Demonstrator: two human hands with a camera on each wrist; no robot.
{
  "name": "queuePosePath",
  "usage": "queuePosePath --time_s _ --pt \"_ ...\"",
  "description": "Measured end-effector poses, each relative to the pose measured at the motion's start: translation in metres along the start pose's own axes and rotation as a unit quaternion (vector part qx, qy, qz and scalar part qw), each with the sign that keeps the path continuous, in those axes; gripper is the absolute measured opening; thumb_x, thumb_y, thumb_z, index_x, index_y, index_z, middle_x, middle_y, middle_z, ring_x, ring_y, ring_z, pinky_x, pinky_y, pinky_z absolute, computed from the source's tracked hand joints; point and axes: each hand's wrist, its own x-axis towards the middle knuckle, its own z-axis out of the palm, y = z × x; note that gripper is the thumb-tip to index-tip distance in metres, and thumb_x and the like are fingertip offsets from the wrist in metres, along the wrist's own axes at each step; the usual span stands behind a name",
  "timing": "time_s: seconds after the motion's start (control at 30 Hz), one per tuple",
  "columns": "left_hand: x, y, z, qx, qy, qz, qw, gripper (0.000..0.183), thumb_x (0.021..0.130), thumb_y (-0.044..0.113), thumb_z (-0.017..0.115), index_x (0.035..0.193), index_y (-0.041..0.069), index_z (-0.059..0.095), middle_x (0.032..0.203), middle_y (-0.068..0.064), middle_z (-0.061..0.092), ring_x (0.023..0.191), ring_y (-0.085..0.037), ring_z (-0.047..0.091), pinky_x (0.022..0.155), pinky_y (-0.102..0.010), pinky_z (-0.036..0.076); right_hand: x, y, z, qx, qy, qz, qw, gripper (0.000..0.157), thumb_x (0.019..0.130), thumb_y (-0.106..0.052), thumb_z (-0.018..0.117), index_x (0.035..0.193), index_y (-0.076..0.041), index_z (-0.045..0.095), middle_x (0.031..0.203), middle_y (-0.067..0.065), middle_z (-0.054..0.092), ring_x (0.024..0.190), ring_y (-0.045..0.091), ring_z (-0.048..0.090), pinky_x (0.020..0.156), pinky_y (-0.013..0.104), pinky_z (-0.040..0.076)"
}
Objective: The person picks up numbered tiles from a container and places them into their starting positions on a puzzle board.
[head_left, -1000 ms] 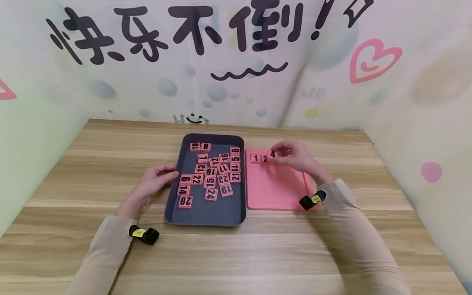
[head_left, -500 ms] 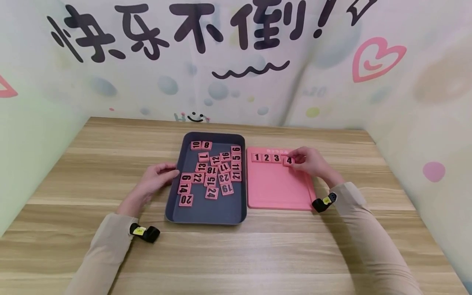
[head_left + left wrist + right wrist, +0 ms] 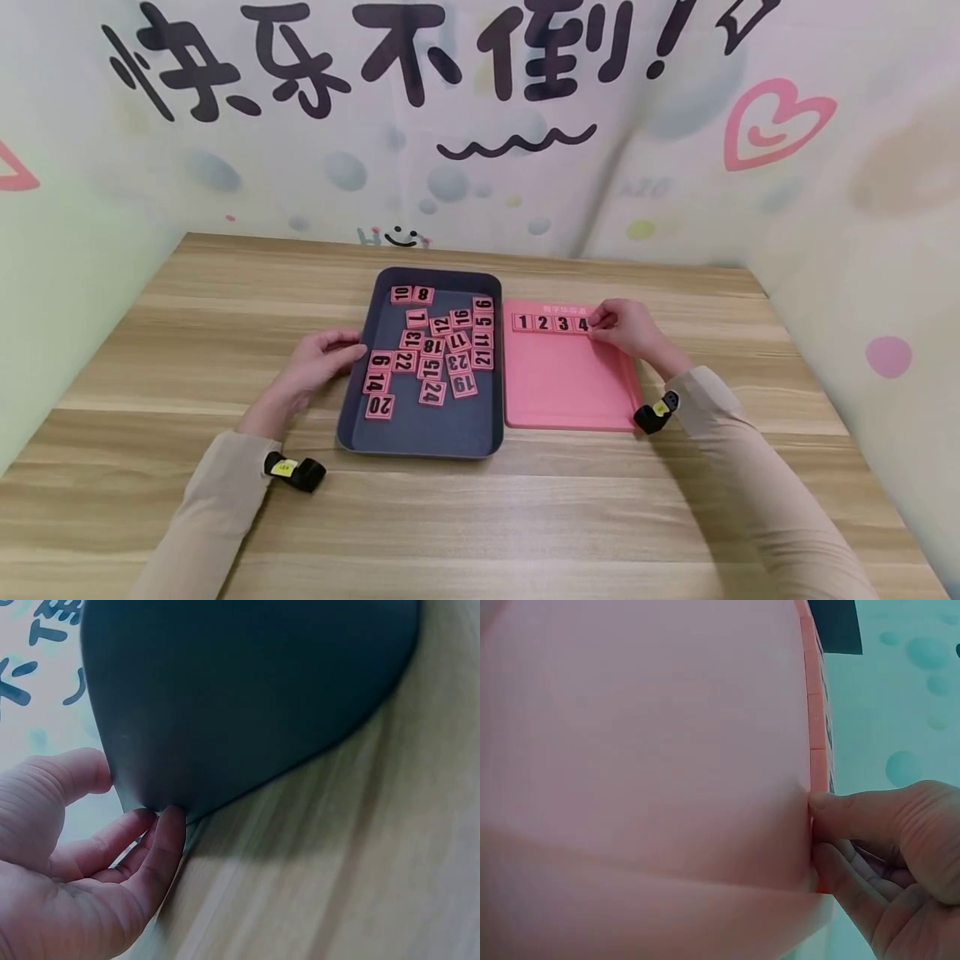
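Pink number tiles 1, 2, 3 and 4 form a row along the far part of a flat pink board (image 3: 573, 383). My right hand (image 3: 630, 331) has bent thumb and fingers at the right end of the 4 tile (image 3: 582, 324); in the right wrist view the thumb tip (image 3: 823, 801) touches the tile's end. To the board's left lies a dark grey tray (image 3: 427, 437) holding several loose numbered tiles. My left hand (image 3: 318, 367) grips the tray's left edge. From the left wrist, its thumb (image 3: 86, 772) shows at the rim and its fingertips (image 3: 172, 821) meet the outer wall.
A wood-grain table (image 3: 450, 533) carries the tray and board, which lie close side by side. Behind stands a light wall sheet (image 3: 300, 192) with large black characters. Black bands with small boxes (image 3: 303, 475) are on both wrists.
My right hand carried the 4 tile from above the row to its right end, then slid it left against the 3. My left hand stayed at the tray edge.
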Motion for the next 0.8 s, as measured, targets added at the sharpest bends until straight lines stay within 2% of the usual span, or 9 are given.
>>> queuePosePath --time_s 0.27,0.47,0.63,0.8 --pt "-0.001 0.002 0.001 -0.004 0.003 -0.004 1.0000 0.045 0.093 0.011 0.057 0.128 -0.014 0.045 0.126 -0.031 0.048 0.084 0.000 0.056 0.076 -0.016 0.049 0.000 0.000 -0.001 0.007 -0.008 0.013 1.000 0.014 0.079 0.001 0.071 0.089 0.007 0.063 0.084 0.017 0.065 0.079 0.027 0.061 0.063 0.021 0.049" --pt "0.000 0.002 0.002 0.001 0.000 -0.004 1.0000 0.045 0.093 0.011 0.057 0.128 -0.014 0.045 0.126 -0.031 0.049 0.084 0.000 0.057 0.076 -0.016 0.049 0.000 -0.006 -0.009 -0.003 -0.010 0.009 1.000 0.022 0.077 -0.002 0.075 0.092 0.007 0.062 0.088 0.020 0.065 0.083 0.031 0.063 0.071 0.032 0.052" --pt "0.000 0.003 0.002 -0.006 0.001 -0.002 1.0000 0.045 0.093 0.010 0.057 0.128 -0.015 0.045 0.126 -0.032 0.048 0.083 0.000 0.056 0.076 -0.016 0.049 0.007 -0.030 -0.010 0.003 -0.003 0.004 1.000 0.022 0.081 -0.009 0.073 0.095 0.004 0.063 0.090 0.016 0.065 0.085 0.028 0.062 0.072 0.032 0.050" --pt "0.000 0.003 0.001 -0.005 0.002 -0.004 1.0000 0.045 0.093 0.010 0.057 0.128 -0.015 0.044 0.126 -0.032 0.047 0.083 0.001 0.057 0.076 -0.016 0.049 0.019 -0.071 0.003 0.056 -0.014 -0.022 0.998 0.025 0.083 -0.011 0.071 0.102 0.003 0.062 0.096 0.014 0.065 0.091 0.027 0.061 0.077 0.035 0.050"
